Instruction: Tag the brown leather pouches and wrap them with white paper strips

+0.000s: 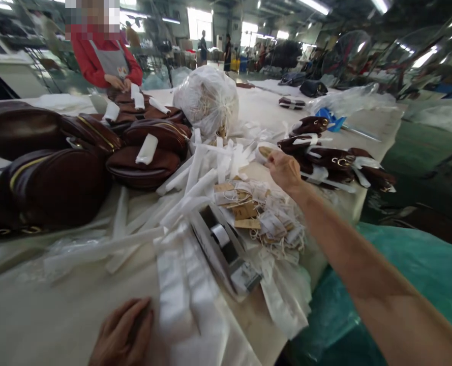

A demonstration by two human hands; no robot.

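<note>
My right hand (284, 170) reaches out over the table, its fingers closed at the edge of a pale roll of tape (264, 151) with a brown core. Just below that hand lies a heap of brown and white hang tags (266, 211) with strings. My left hand (124, 333) rests on the near part of the table, fingers loosely bent and a gap beside the thumb; nothing shows in it. Between the hands stands a grey tape dispenser (221, 249) holding a roll of tape. White paper strips (199, 178) lie scattered beyond it.
Dark brown leather bags (54, 188) crowd the left side. Smaller brown pouches (328, 157) with gold rings are piled at right. A stuffed clear plastic bag (208, 99) stands behind the strips. Across the table is a person in red (107, 56). Green plastic sheeting (412, 274) hangs at right.
</note>
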